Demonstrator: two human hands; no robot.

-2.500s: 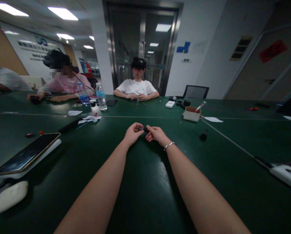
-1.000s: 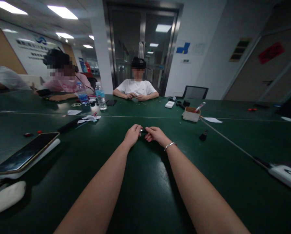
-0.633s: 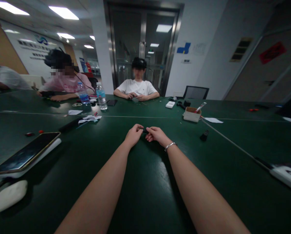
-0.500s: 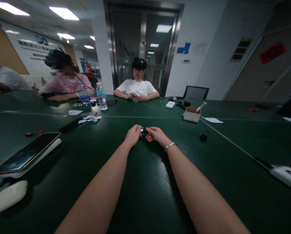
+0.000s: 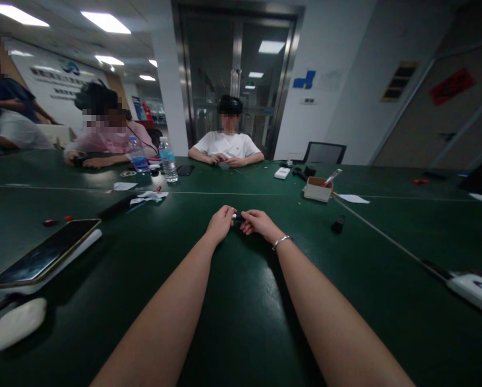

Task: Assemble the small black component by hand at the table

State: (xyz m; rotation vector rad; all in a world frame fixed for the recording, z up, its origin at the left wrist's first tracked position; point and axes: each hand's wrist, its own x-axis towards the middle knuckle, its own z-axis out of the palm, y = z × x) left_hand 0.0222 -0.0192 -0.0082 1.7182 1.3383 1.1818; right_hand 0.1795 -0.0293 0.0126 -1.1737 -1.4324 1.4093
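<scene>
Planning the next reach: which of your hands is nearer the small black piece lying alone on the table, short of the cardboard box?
Right. The right hand lies left of the black piece; the left hand lies farther left, beyond it.

New arrival at far left
A person in dark blue [image 5: 7,94] now stands behind your green table [image 5: 241,301], beyond the seated people

Two bare, sleeveless forearms; a thin silver bangle [image 5: 281,241] circles the wrist of the right hand [image 5: 259,222].
</scene>
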